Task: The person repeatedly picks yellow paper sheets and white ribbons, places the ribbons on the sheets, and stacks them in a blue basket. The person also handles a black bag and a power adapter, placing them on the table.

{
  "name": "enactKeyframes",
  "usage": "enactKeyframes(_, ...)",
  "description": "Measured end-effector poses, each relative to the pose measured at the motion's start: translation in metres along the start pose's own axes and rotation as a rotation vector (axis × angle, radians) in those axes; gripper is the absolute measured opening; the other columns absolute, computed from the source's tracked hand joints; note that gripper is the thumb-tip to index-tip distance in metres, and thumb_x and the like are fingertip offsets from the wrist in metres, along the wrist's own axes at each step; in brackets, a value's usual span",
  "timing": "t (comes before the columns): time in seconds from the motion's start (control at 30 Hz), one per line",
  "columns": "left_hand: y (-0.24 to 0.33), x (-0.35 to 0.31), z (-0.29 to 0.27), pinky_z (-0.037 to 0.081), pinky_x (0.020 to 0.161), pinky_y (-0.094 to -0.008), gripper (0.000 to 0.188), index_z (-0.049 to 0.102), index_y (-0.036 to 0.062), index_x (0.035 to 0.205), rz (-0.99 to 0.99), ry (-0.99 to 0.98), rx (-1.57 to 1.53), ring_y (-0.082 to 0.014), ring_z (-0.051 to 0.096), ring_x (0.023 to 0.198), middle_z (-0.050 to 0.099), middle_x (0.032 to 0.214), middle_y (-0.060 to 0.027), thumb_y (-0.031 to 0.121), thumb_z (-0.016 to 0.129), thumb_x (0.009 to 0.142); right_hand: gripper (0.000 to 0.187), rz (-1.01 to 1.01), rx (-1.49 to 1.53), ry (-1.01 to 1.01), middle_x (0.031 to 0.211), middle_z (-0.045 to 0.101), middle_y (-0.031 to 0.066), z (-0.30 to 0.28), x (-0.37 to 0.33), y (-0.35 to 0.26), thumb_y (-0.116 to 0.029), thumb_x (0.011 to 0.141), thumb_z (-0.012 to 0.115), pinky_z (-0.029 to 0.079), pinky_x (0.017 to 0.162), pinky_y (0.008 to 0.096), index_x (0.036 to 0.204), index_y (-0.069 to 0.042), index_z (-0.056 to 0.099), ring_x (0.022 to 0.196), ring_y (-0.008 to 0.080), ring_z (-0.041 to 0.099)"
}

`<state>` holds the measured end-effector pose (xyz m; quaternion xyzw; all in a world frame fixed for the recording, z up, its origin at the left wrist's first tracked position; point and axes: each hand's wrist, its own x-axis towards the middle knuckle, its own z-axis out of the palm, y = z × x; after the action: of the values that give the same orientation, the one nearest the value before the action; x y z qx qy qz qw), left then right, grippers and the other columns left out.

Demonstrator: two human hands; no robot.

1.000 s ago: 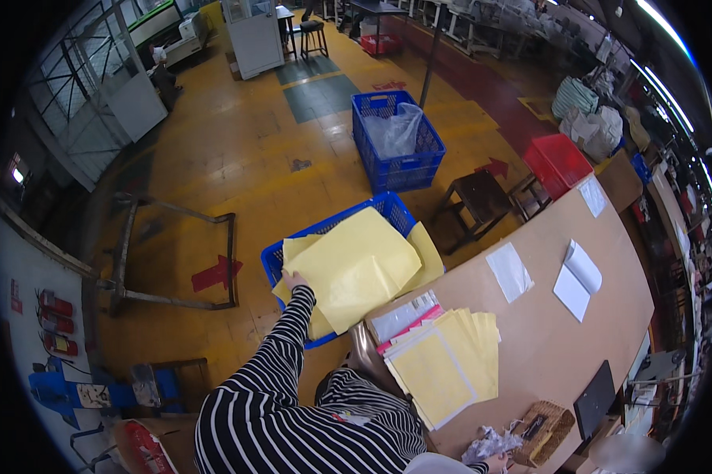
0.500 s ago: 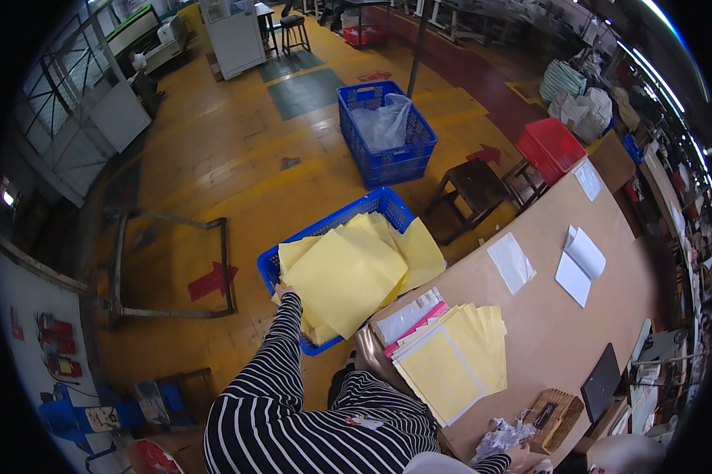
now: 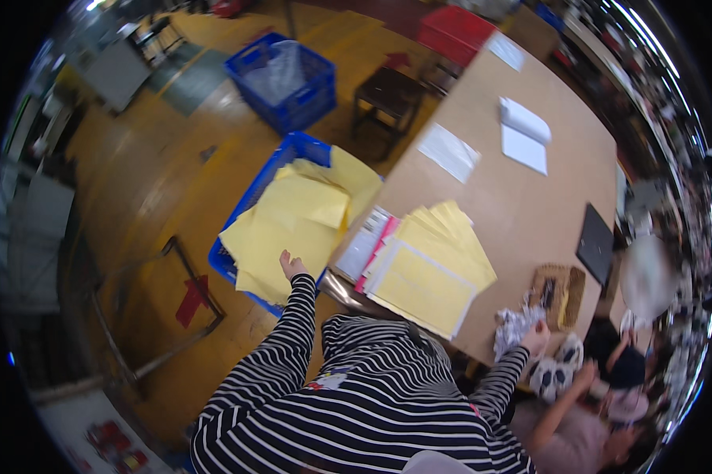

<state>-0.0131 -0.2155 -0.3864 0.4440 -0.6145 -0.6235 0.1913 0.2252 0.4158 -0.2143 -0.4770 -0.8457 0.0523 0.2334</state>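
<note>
- Your left hand [image 3: 292,263] is over the blue crate [image 3: 312,148], with the fingers partly spread; it seems to hold nothing.
- The yellow sheets [image 3: 285,217] lie in this crate, loosely overlapping, just under your left hand.
- Your right hand [image 3: 536,338] is at the table edge, fingers bent, beside the crumpled whitish plastic [image 3: 512,330]; whether it grips this, I cannot tell.
- The wicker basket [image 3: 569,296] stands near your right hand.
- On the brown table [image 3: 530,213], between your two hands, a fanned stack of yellow envelopes [image 3: 431,280] lies.
</note>
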Motion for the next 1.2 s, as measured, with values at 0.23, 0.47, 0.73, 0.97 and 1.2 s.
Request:
enactKeyframes(0.23, 0.023, -0.050, 0.020, 0.044, 0.095, -0.0313, 0.042, 0.051, -0.0046, 0.121, 0.086, -0.424, 0.137, -0.0231, 0.056, 0.109, 0.057, 0.120, -0.0150, -0.008, 0.052, 0.079, 0.019, 0.224, 0.262, 0.072, 0.089, 0.071, 0.0149, -0.017, -0.027, -0.016, -0.014, 0.084, 0.069, 0.051, 0.077, 0.0350, 0.095, 0.000, 0.073, 0.080, 0.0247, 0.067)
enactKeyframes(0.47, 0.023, -0.066, 0.030, 0.045, 0.097, -0.0350, 0.027, 0.060, -0.0036, 0.112, 0.117, -0.888, 0.337, -0.0228, 0.059, 0.105, 0.064, 0.111, -0.0123, -0.003, 0.056, 0.085, 0.020, 0.400, 0.355, 0.128, 0.088, 0.068, 0.0128, -0.009, -0.053, 0.017, -0.019, 0.079, 0.074, 0.050, 0.083, 0.0374, 0.092, -0.004, 0.075, 0.087, 0.0267, 0.064)
enactKeyframes(0.73, 0.046, -0.093, 0.122, 0.040, 0.103, -0.0360, 0.036, 0.062, 0.0046, 0.116, 0.618, -1.397, 0.801, -0.0296, 0.054, 0.116, 0.060, 0.122, -0.0157, 0.004, 0.063, 0.080, 0.017, 0.507, 0.247, 0.174, 0.100, 0.057, 0.0104, 0.008, -0.056, 0.023, -0.019, 0.069, 0.080, 0.046, 0.088, 0.0400, 0.082, -0.010, 0.073, 0.097, 0.0291, 0.057)
enactKeyframes(0.97, 0.025, -0.129, 0.173, 0.031, 0.113, -0.0405, 0.060, 0.054, 0.0083, 0.130, 0.990, -1.345, 1.315, -0.0341, 0.040, 0.133, 0.045, 0.140, -0.0198, 0.014, 0.068, 0.072, 0.018, 0.328, -0.087, -0.082, 0.093, 0.064, 0.0076, 0.005, -0.062, 0.010, -0.029, 0.083, 0.065, 0.044, 0.081, 0.0437, 0.084, -0.013, 0.074, 0.092, 0.0279, 0.061)
enactKeyframes(1.2, 0.045, -0.158, 0.174, 0.034, 0.110, -0.0421, 0.077, 0.042, 0.0140, 0.140, 0.951, -1.120, 1.332, -0.0316, 0.039, 0.130, 0.046, 0.138, -0.0130, 0.018, 0.075, 0.070, 0.017, 0.356, 0.099, 0.042, 0.078, 0.065, 0.0069, -0.012, -0.060, 0.008, -0.025, 0.080, 0.070, 0.049, 0.074, 0.0390, 0.082, -0.008, 0.073, 0.075, 0.0264, 0.064)
